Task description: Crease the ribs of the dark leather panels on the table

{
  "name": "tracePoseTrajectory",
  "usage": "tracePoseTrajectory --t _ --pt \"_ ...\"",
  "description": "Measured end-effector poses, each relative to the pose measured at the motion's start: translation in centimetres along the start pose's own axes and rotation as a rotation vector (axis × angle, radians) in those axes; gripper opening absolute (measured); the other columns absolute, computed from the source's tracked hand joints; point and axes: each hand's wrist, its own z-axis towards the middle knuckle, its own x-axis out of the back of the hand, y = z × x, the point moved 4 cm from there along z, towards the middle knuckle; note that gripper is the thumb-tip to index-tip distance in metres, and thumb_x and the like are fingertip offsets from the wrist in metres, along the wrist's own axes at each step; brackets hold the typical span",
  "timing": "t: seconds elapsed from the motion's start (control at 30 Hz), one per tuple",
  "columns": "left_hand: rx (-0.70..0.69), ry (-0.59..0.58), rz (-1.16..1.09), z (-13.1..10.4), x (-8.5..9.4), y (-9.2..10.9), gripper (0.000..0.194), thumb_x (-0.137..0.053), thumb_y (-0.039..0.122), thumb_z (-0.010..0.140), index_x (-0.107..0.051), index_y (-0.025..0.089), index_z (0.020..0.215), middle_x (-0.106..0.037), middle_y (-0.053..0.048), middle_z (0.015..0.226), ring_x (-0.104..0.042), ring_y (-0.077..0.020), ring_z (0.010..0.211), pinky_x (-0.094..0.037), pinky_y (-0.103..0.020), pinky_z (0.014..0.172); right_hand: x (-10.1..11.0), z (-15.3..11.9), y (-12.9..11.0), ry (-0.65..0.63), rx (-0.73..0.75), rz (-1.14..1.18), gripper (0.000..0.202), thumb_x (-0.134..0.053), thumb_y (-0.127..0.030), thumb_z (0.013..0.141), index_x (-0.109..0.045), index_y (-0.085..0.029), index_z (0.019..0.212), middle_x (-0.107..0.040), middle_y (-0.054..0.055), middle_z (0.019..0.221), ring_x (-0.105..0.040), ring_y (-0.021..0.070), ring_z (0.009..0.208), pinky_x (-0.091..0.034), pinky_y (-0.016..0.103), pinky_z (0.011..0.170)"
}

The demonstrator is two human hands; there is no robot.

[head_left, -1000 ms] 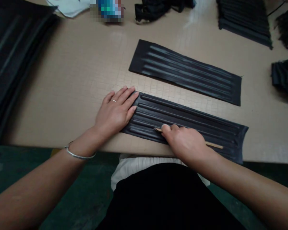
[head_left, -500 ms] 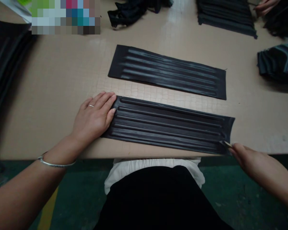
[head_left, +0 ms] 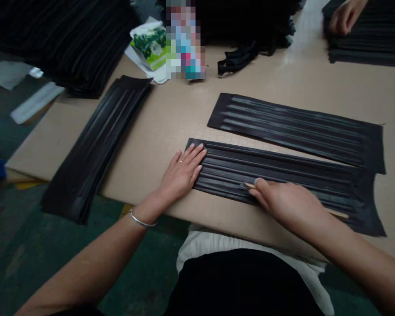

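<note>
A dark, ribbed leather-like panel (head_left: 276, 169) lies along the table's near edge, its raised ridges running lengthwise. My left hand (head_left: 183, 172) rests flat on its left end, fingers stretched out and a little apart. My right hand (head_left: 283, 199) is closed round a slim wooden-handled tool (head_left: 249, 186). The tool's small greyish tip touches or nearly touches the panel's lower ridges, and its handle end sticks out behind the hand. Just beyond lies a second ribbed panel (head_left: 296, 127), whose near right corner meets or overlaps the first.
A stack of similar panels (head_left: 95, 149) overhangs the table edge at left. Larger dark piles (head_left: 66, 39) stand behind it. A green-and-white packet (head_left: 149, 46) and black strips (head_left: 237, 59) lie at the back. Another person's hand (head_left: 345, 17) is over a dark stack (head_left: 375, 48) at far right.
My view has turned left, bringing in the left stack. My right hand has moved with the tool from the panel's right end toward my left hand, which stays on the left end.
</note>
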Motion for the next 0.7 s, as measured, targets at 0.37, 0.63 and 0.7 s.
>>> tracePoseTrajectory --t 0.37,0.63,0.7 --pt "-0.015 0.028 -0.085 -0.1 -0.3 -0.4 0.054 -0.033 0.032 0.106 -0.034 0.025 0.159 -0.033 -0.005 0.167 -0.024 -0.0216 0.158 -0.026 -0.050 0.127 4.3 10.0 -9.5 -0.179 0.260 0.029 0.047 -0.047 -0.053 0.105 -0.066 -0.013 0.121 -0.071 0.010 0.111 -0.070 0.0255 0.099 -0.056 0.043 0.088" --pt "-0.011 0.042 -0.069 0.0 -0.5 -0.4 0.055 -0.030 0.034 0.107 -0.030 0.029 0.161 -0.030 -0.001 0.169 -0.023 -0.0231 0.158 -0.022 -0.050 0.128 2.5 2.4 1.4 -0.359 0.121 -0.106 0.036 -0.044 -0.042 0.107 -0.069 -0.017 0.111 -0.072 0.008 0.078 -0.072 0.0264 0.079 -0.054 0.039 0.075" --pt "-0.008 0.040 -0.062 0.0 -0.5 -0.4 0.055 -0.029 0.035 0.107 -0.030 0.028 0.161 -0.030 -0.001 0.169 -0.023 -0.0232 0.158 -0.023 -0.050 0.127 0.3 -1.1 6.3 -0.376 0.065 -0.101 0.031 -0.043 -0.037 0.106 -0.069 -0.020 0.107 -0.070 0.008 0.069 -0.071 0.0264 0.067 -0.051 0.037 0.063"
